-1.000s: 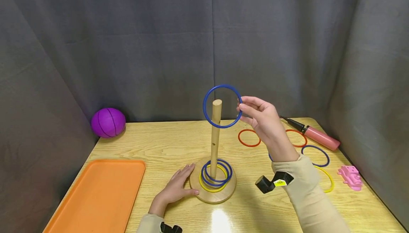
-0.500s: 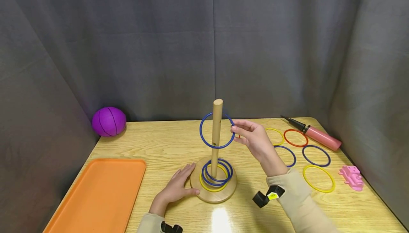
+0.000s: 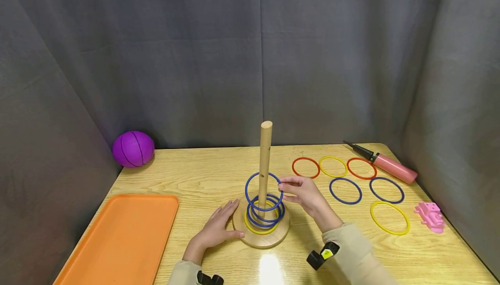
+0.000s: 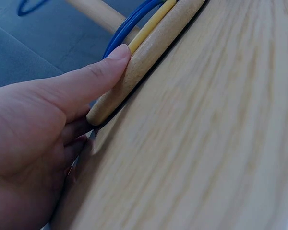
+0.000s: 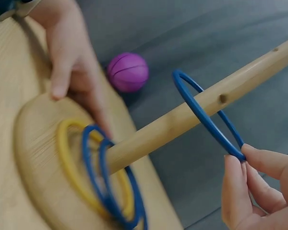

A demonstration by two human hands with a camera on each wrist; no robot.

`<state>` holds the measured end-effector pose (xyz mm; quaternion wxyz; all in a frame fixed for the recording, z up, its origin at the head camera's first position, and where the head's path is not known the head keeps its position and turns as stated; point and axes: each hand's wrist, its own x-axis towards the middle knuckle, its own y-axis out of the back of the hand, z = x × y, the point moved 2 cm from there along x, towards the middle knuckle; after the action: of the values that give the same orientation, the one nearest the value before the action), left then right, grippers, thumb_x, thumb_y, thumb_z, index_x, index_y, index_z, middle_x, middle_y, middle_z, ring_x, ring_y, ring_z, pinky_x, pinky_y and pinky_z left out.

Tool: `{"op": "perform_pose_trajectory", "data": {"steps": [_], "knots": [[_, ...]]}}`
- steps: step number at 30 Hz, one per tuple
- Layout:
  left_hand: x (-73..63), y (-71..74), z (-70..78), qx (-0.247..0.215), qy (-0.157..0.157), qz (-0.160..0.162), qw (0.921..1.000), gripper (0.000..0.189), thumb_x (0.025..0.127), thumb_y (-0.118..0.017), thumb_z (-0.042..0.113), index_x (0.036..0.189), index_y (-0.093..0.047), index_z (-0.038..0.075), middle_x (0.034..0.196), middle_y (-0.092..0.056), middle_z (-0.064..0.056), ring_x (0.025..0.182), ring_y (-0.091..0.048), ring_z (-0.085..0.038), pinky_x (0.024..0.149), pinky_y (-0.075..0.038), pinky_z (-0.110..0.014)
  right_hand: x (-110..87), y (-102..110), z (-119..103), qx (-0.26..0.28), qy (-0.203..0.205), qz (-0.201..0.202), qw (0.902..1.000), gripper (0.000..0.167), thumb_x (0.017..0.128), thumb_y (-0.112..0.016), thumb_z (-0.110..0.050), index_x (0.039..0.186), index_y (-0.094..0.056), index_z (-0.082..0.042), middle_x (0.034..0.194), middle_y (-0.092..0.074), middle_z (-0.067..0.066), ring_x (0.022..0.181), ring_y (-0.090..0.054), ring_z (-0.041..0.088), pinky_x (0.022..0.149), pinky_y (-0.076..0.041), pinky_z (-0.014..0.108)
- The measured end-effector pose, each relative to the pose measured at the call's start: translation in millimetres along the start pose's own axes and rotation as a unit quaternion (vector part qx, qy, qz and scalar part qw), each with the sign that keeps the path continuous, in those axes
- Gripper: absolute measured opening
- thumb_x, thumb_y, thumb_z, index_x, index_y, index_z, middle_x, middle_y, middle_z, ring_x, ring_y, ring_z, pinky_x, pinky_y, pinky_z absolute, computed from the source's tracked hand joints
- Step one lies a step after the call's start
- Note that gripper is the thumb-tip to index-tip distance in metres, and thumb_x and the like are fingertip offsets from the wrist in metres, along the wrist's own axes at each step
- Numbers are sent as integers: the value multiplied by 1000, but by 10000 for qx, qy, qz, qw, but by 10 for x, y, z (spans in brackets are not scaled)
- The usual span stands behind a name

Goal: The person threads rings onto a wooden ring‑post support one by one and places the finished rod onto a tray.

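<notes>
My right hand [image 3: 304, 194] pinches a blue ring [image 5: 209, 124] between thumb and fingertips. That ring encircles the upright wooden post [image 3: 265, 150] partway down, tilted, above the rings on the round wooden base [image 3: 263, 242]. Around the foot of the post lie a yellow ring [image 5: 66, 155] and two blue rings [image 5: 88, 158]. My left hand [image 3: 215, 230] holds the near left edge of the base; in the left wrist view its thumb [image 4: 119, 53] presses on the top of the rim and the other fingers sit at the side, partly hidden.
Loose rings lie at the right: red [image 3: 306, 177], yellow [image 3: 389, 232], blue [image 3: 345, 202] and several others. Behind them is a pink hand pump [image 3: 394, 168], with a pink toy [image 3: 429, 217] nearer. An orange tray [image 3: 121, 237] and a purple ball [image 3: 133, 149] are at the left.
My right hand has brought the blue ring down from beside the post's top, over the post, to low on it. The left hand has stayed on the base.
</notes>
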<state>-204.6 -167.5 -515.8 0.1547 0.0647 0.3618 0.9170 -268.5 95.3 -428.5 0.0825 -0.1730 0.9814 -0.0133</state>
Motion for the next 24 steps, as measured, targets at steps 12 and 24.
{"op": "perform_pose_trajectory", "data": {"steps": [12,24], "knots": [[-12,-4,0,16,-58,36,10000,96,79,-78,40,152,-27,4,158,-28,-19,149,-19,-38,122,-9,-57,97,-17,362,-847,-315,221,9957,29,89,-65,-1,113,-62,15,83,-67,-2,76,-64,5,66,-59,19],[-4,6,18,16,-37,-2,10000,96,79,-77,39,153,-26,4,158,-27,-19,148,-19,-39,122,-9,-58,151,-10,475,-1500,-119,683,9863,19,88,-66,1,104,-67,12,84,-70,8,69,-64,7,64,-60,24]]}}
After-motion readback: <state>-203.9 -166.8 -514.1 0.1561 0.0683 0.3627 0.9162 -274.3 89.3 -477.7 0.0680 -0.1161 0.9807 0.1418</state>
